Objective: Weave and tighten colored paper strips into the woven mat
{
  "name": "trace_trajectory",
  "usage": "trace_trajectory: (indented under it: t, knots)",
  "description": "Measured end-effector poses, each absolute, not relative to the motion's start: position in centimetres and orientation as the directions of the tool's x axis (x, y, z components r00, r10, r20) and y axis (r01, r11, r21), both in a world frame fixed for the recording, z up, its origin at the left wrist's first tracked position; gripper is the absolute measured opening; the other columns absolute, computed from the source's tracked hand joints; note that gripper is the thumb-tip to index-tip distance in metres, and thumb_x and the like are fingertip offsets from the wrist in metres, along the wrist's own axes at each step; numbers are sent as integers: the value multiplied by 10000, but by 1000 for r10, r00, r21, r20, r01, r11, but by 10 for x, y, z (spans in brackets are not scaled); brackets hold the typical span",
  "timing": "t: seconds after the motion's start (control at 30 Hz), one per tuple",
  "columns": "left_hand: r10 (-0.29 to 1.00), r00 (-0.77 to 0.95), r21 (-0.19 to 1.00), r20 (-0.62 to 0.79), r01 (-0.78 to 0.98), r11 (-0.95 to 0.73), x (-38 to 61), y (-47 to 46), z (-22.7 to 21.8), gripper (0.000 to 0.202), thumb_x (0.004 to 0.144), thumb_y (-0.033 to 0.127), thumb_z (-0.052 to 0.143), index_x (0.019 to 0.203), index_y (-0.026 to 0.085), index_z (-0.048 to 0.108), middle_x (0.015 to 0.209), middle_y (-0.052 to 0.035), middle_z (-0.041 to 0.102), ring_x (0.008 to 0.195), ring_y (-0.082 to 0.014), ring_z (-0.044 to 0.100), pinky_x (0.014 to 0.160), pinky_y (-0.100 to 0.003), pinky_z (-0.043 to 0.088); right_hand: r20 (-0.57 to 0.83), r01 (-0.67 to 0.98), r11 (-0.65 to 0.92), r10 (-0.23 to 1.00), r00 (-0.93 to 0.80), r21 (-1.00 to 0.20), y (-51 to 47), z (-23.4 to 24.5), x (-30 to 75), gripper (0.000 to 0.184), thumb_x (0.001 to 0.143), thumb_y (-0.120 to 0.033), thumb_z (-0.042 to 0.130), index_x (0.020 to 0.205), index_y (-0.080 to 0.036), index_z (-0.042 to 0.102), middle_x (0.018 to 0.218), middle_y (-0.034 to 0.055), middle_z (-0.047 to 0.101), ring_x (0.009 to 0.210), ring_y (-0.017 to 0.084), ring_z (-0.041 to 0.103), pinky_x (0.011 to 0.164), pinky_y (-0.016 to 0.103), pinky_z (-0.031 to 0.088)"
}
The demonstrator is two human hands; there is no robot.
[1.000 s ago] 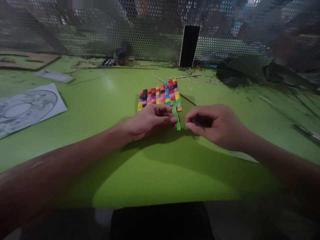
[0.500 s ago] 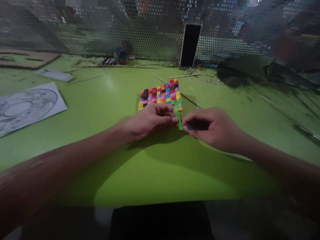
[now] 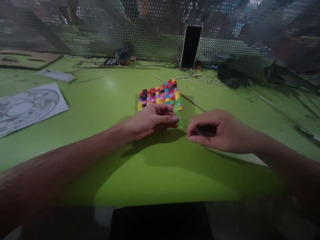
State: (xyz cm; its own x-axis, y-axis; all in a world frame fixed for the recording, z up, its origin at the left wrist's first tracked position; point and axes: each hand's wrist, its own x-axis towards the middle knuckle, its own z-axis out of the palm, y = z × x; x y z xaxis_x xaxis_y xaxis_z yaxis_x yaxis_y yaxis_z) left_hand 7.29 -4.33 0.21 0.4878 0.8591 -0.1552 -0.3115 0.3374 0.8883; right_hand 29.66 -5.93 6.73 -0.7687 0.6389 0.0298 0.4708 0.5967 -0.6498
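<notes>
A small woven mat (image 3: pixel 160 95) of coloured strips, in red, yellow, purple, orange, blue and black, is tilted up above the table. My left hand (image 3: pixel 155 120) grips its near lower edge between thumb and fingers, covering that part. From the mat's right corner a loose green strip (image 3: pixel 177 111) curls down past my left fingertips. To the right of it, apart from strip and mat, is my right hand (image 3: pixel 215 131). Its fingers are closed round something dark that I cannot make out, mostly hidden in the curled fingers.
On the green table (image 3: pixel 120 166) a printed paper sheet (image 3: pixel 32 103) lies at left, with a cardboard piece (image 3: pixel 50 61) behind it. A phone (image 3: pixel 191 46) leans against the perforated metal screen (image 3: pixel 155 33). Dark leaves (image 3: pixel 242 71), thin sticks (image 3: pixel 193 101) and scraps lie at right and back.
My right hand has moved a little right, away from the green strip's end. My left hand and the mat have stayed nearly in place.
</notes>
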Motion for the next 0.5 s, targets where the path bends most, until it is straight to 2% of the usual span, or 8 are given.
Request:
trace_trajectory:
  t: [0.17,0.3,0.37,0.5]
  knots:
    - [867,495,905,-61,-338,257,75,-45,0,206,759,89,808,872,140,643,751,18,677,671,-84,662,708,-208,556,56,559,634,686,-725,-534,-37,73,313,225,886,-400,669,755,-217,665,579,-33,530,503,108,385,504,290,307]
    - [868,497,936,21,-314,157,77,-44,-4,266,755,95,819,946,151,643,808,11,706,729,-108,709,756,-234,577,25,626,658,697,-717,-419,-19,73,325,270,905,-389,647,693,-222,635,529,-33,479,487,112,367,514,304,279]
    - [865,502,955,24,-268,130,76,-44,-5,270,768,132,825,972,145,649,837,-8,726,750,-122,723,787,-259,588,-11,629,668,682,-731,-397,-14,72,328,261,909,-384,638,702,-226,639,540,-25,504,496,120,393,513,307,289]
    - [855,519,969,-7,-207,133,75,-45,-5,274,796,185,819,1014,120,667,924,-69,758,792,-148,741,840,-308,603,-64,625,676,657,-751,-390,-14,70,329,128,911,-338,630,875,-234,697,671,-4,626,568,132,495,545,305,351]
